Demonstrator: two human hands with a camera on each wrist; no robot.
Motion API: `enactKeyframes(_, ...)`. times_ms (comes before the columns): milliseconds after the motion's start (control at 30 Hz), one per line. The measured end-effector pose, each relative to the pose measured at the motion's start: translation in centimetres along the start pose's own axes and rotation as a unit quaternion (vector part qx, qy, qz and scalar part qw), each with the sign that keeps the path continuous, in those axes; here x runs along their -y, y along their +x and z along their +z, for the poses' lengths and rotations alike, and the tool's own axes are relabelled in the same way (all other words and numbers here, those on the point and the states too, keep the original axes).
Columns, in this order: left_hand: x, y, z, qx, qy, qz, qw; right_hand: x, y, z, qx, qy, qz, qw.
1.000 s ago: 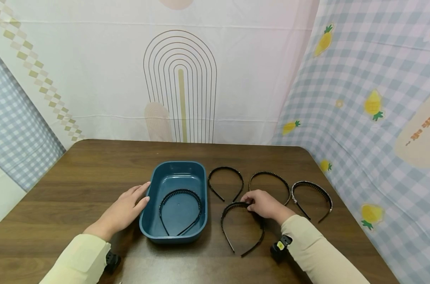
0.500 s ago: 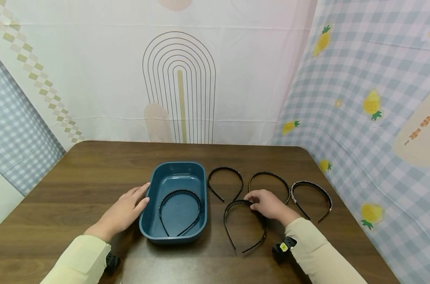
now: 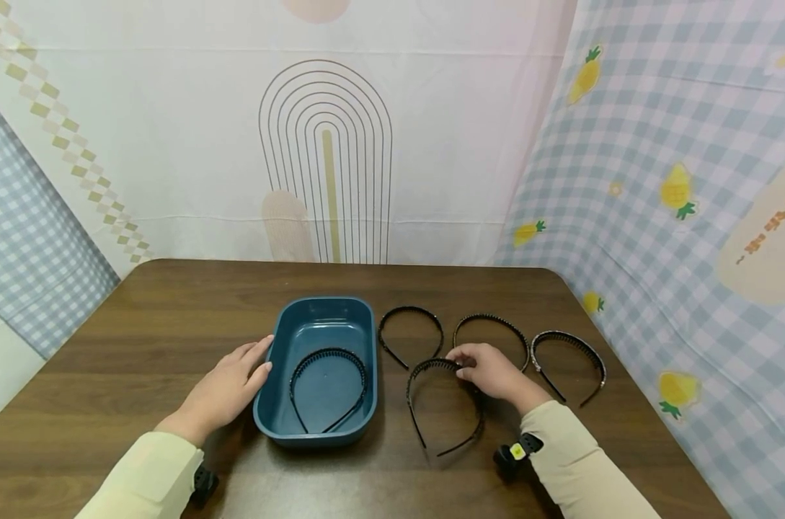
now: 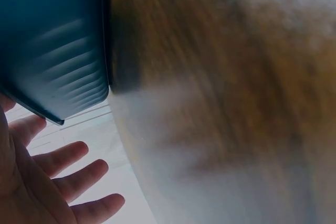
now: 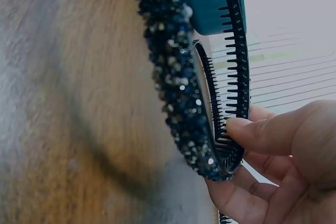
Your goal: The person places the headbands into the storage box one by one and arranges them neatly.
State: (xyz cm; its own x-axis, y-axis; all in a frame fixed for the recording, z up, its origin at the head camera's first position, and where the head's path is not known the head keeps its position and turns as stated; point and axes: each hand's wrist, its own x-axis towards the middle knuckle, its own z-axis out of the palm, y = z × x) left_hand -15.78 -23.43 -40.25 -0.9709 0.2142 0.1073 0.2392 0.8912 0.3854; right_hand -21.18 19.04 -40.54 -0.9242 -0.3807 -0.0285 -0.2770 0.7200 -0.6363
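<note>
Between thumb and fingers my right hand (image 3: 489, 371) pinches the top of a black headband (image 3: 413, 400). Seen from the right wrist, this headband (image 5: 176, 72) has dark sparkling beads outside and comb teeth inside, and it is raised off the table. My left hand (image 3: 226, 386) rests its straight fingers against the left rim of a blue plastic basin (image 3: 277, 432); the left wrist view shows the fingers spread by the basin's wall (image 4: 63, 51). Inside the basin lies another black toothed headband (image 3: 330, 352).
Three more headbands lie on the brown wooden table (image 3: 191, 303): one by the basin (image 3: 410, 309), one behind my right hand (image 3: 492, 317), and a sparkly one (image 3: 570, 337) at the right. Printed cloth (image 3: 444, 144) hangs behind the table and along its right side.
My right hand has lifted the pinched headband slightly, and its ends now sit higher in the head view. The left hand stays at the basin's rim.
</note>
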Motion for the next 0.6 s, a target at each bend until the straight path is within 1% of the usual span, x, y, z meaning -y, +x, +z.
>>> enactKeyframes(200,0.0,0.0,0.1,-0.001,0.003,0.000,1.0000,0.4,0.3,-0.1,-0.006,0.004,-0.015,1.000)
enactKeyframes(433,0.0,0.1,0.1,-0.006,0.008,0.001,1.0000,1.3,0.6,-0.5,-0.005,0.023,-0.002,1.000)
enactKeyframes(600,0.0,0.0,0.1,-0.006,0.009,-0.003,0.9999,1.9,0.9,-0.6,-0.006,0.018,-0.008,1.000)
